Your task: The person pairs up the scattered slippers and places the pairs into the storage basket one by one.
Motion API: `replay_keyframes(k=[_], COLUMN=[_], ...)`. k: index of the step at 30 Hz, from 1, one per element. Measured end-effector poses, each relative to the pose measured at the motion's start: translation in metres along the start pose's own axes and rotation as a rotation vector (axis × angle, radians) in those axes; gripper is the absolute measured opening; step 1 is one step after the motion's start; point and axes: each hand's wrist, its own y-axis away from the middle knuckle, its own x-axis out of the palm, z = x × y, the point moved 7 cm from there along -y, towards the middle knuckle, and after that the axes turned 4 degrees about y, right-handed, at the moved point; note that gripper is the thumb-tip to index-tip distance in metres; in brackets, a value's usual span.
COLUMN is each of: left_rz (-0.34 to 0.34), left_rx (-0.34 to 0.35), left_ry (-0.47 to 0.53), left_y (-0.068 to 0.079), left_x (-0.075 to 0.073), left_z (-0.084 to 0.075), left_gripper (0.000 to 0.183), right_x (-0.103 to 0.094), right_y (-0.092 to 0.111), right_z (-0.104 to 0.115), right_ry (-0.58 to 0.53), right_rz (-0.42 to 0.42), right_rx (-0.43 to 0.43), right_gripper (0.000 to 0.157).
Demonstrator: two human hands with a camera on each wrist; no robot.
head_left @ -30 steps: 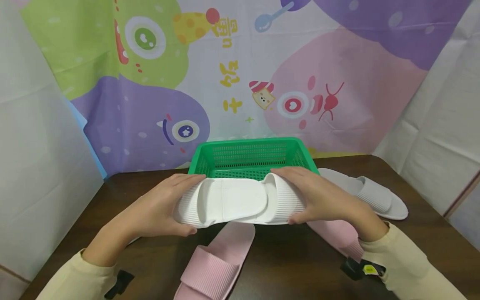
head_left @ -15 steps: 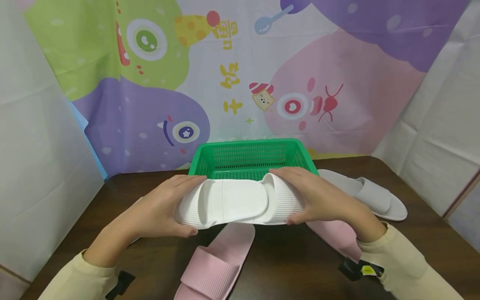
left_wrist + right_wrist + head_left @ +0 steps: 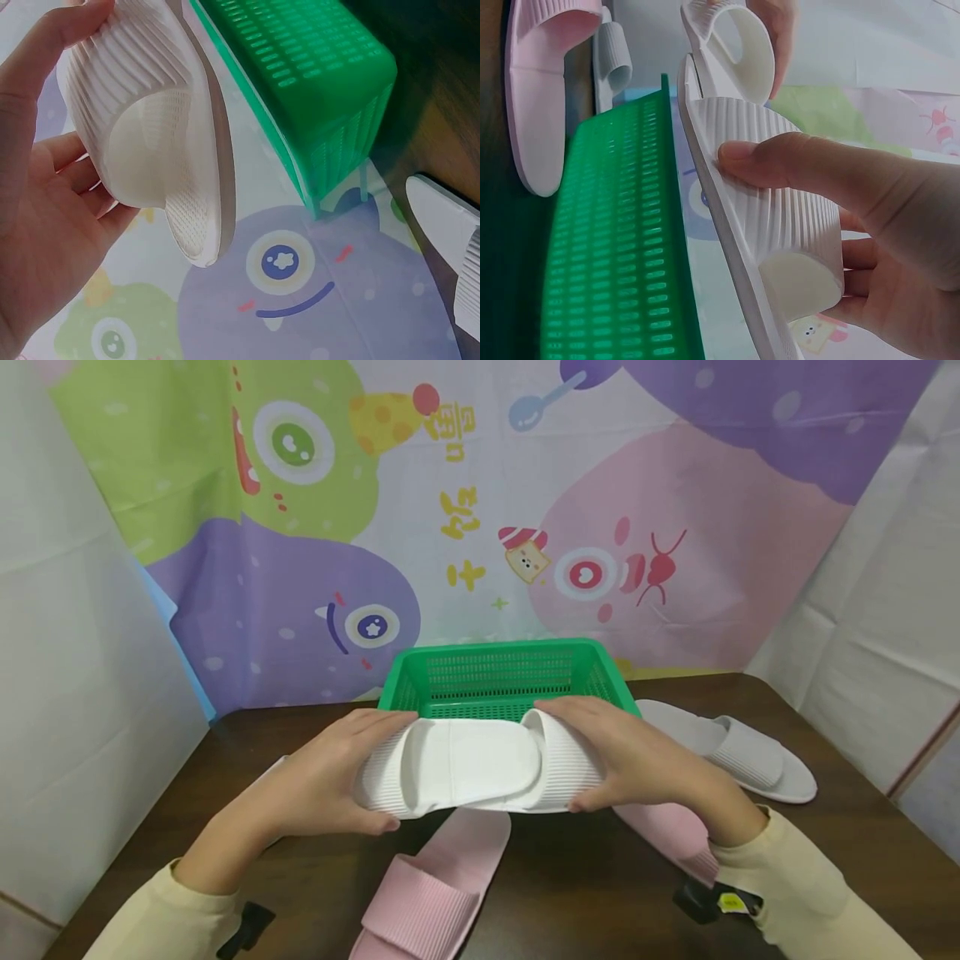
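Far left, a pale slipper (image 3: 442, 221) lies on the desk (image 3: 570, 885), mostly hidden behind the left hand (image 3: 322, 777), which curls round one ribbed strap. A pink slipper (image 3: 427, 893) lies below. The white slippers (image 3: 476, 762), overlapped, are held up before the basket (image 3: 498, 664); they look light, bendy and hard to damage, best gripped at the straps. The right hand (image 3: 630, 760) clasps the other strap. Further right, another pink slipper (image 3: 667, 839) and a grey slipper (image 3: 750, 752) seem out of the way.
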Motion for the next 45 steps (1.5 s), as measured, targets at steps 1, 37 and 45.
replay_keyframes(k=[1,37,45], left_rz=[-0.001,0.017,0.019], left_rx=[0.001,0.027,0.041], left_ry=[-0.001,-0.014,-0.009], left_y=[0.0,-0.01,-0.01], left_x=[0.0,0.001,0.003], left_z=[0.0,-0.008,-0.011], left_gripper=[0.095,0.095,0.096], right_x=[0.0,0.001,0.002], right_y=[0.0,-0.002,-0.002], right_z=[0.0,0.002,0.005], right_ry=[-0.001,0.0,-0.008], right_rz=[0.002,0.022,0.019], right_rx=[0.001,0.015,-0.003], right_gripper=[0.102,0.102,0.102])
